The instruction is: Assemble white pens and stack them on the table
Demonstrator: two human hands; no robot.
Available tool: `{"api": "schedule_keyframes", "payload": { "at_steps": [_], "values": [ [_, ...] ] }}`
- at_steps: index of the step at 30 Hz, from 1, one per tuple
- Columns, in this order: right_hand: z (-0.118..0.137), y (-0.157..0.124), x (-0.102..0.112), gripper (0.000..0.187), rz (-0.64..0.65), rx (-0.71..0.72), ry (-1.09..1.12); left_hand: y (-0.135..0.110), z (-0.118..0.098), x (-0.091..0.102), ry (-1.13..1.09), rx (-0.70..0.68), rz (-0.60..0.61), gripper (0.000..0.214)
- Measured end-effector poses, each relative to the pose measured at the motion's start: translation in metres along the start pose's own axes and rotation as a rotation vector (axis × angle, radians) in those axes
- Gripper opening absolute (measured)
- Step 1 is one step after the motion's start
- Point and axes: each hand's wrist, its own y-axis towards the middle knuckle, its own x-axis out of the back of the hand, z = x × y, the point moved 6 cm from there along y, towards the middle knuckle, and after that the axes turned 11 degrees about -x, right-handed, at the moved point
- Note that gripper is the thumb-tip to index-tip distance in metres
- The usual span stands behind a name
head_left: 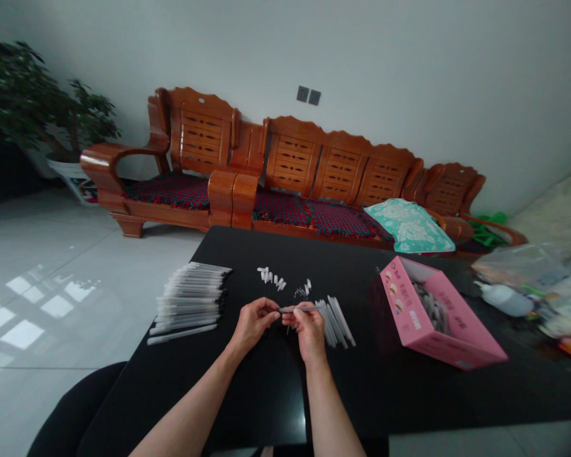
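Note:
Above the table's middle, my left hand [255, 325] and my right hand [308, 327] meet at a slim grey pen barrel [289, 310]. The right fingers are closed around the barrel, which lies nearly level. At its left end the left thumb and fingertips pinch; any small part between them is too small to make out. Just right of my right hand lie several pale pen barrels [339, 322] side by side. Left of my left hand, a long row of whitish pens [190, 298] has dark tips pointing right. Small white caps [271, 278] and tiny dark-tipped pieces [301, 293] lie beyond my hands.
A pink open box [445, 311] holding grey pieces stands on the black table [261, 406] at right. Further right are a white bottle [507, 298] and a plastic bag [523, 266]. Behind are a wooden sofa [292, 158], a turquoise cushion [409, 225] and a potted plant [52, 114].

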Motion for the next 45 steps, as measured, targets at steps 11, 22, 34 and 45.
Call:
{"api": "schedule_keyframes", "payload": {
  "at_steps": [11,22,34,45],
  "values": [
    [0.000,-0.001,0.000,0.023,-0.003,-0.002,-0.017,-0.001,0.000,-0.001,0.056,0.000,0.046,0.026],
    [-0.008,0.004,0.007,0.024,-0.043,0.010,-0.010,-0.003,-0.003,-0.001,0.146,-0.088,0.047,0.012],
    [-0.009,0.003,0.009,0.022,-0.076,0.000,-0.059,-0.004,-0.007,0.000,0.201,-0.101,0.070,0.015],
    [-0.003,-0.001,0.007,0.022,-0.059,0.015,-0.063,0.008,-0.011,0.054,0.419,-0.051,0.003,0.013]
  ]
}}
